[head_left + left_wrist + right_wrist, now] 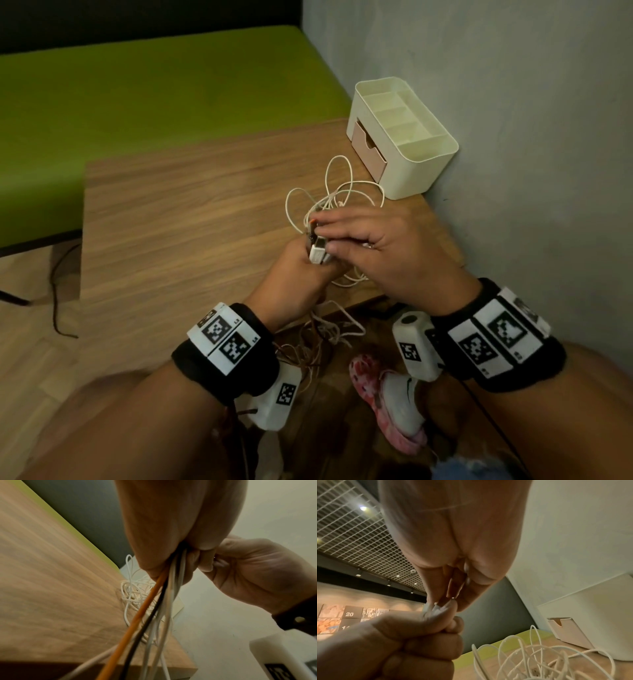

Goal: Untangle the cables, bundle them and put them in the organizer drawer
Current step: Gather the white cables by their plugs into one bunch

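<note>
My left hand [298, 270] is a fist round a bunch of cables just above the table's near edge; white plugs [318, 251] stick out of its top. In the left wrist view orange, black and white cables [147, 615] hang down from the left hand [171, 534]. My right hand [370, 243] reaches over from the right and pinches the plug ends [435, 608] with thumb and fingertips. A loose tangle of white cable [337, 197] lies on the table just beyond the hands. The white organizer [428, 161] with its pinkish drawer [368, 147] stands further back against the wall.
The wooden table [171, 222] runs left of the hands. A grey wall [531, 137] bounds its right side. Beyond the table stands a green bench [137, 102]. Cable ends [325, 332] dangle off the near edge over my lap. A dark cord [54, 291] lies on the floor at left.
</note>
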Demonstrator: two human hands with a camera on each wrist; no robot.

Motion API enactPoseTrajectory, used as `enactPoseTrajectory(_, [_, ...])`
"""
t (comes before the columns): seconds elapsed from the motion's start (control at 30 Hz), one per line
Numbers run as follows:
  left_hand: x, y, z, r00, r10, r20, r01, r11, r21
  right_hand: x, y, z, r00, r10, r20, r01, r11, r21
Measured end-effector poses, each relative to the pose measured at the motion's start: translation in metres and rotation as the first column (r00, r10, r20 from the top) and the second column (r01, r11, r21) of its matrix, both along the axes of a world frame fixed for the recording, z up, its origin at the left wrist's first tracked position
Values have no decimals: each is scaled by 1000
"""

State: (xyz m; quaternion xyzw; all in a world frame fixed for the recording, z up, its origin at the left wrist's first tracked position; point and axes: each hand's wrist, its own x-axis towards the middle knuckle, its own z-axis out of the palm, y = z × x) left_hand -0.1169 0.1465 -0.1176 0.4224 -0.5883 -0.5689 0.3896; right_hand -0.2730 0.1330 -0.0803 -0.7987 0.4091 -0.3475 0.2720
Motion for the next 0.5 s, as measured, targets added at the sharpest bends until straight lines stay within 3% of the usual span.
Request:
enactPoseTrajectory(0.1, [2,1,0,999,2,-36,-2,1000,-3,0,-1,-1,999,-15,50,9,993,118])
enactPoseTrajectory(0.2, [6,-4,4,990,93,-106,-97,995,-28,-3,1,-3,967,-127,220,17,897,443])
enactPoseTrajectory(0.3, [10,-7,8,978,161,-133,-172,982,-80,4,7,-12,994,-93,55,35,764,644])
enactPoseTrajectory(0.4, [13,-7,5,964,250,-93,-259,961,-99,23,21,-26,999,48,-3,-34,749,662])
enactPoseTrajectory(0.5, [17,-10,3,964,262,-41,-265,952,-150,35,30,-29,1000,18,7,-19,818,575])
